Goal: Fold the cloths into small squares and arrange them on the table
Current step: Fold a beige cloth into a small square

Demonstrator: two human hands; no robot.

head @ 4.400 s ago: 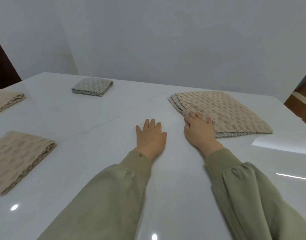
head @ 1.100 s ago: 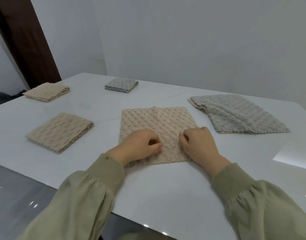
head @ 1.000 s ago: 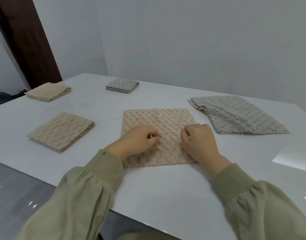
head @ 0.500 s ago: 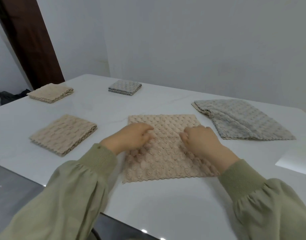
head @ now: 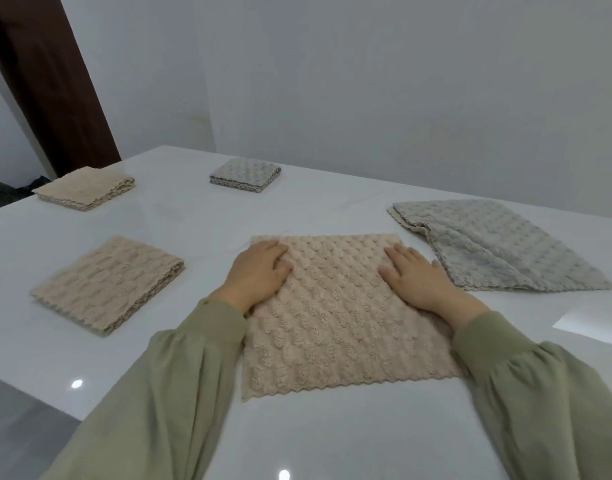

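A beige textured cloth [head: 335, 323] lies spread flat on the white table [head: 332, 438] right in front of me. My left hand [head: 259, 271] presses flat on its far left part, fingers straight. My right hand [head: 415, 275] presses flat on its far right part, fingers spread. A grey cloth [head: 498, 244] lies unfolded and slightly rumpled to the right, its near edge just beside my right hand.
A folded beige cloth [head: 107, 282] sits at the left. Another folded beige cloth [head: 84, 187] lies at the far left and a folded grey cloth [head: 245, 174] at the back. The table's near left edge drops to a grey floor. A dark door frame [head: 48, 81] stands far left.
Both hands went from pinching the beige cloth near its middle to lying flat at its far corners. The cloth now lies spread out larger toward me.
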